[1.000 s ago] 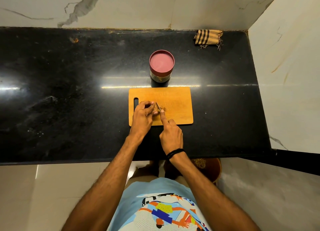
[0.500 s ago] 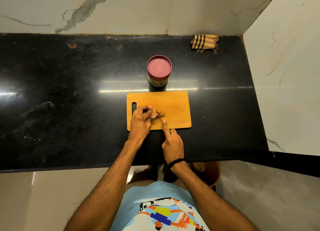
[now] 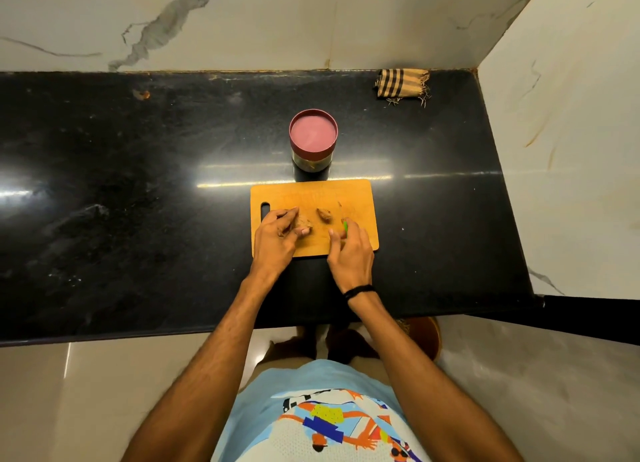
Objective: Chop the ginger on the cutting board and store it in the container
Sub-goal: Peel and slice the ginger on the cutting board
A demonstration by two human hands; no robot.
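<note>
Ginger (image 3: 325, 215) at frame centre, on the board (image 3: 360, 198), now in two; half a second ago it was one piece under the blade. One lump (image 3: 304, 223) is pinched by the left hand (image 3: 277, 236); the other lies free just beside it. The right hand (image 3: 351, 253), curled round the knife (image 3: 344, 224), has drawn off rightward. First cut judged done; chopping remains. The container (image 3: 313, 132), above the board, is lidded.

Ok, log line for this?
left hand: holds ginger piece | right hand: grips knife | second piece: loose on cutting board | container: lidded
</note>
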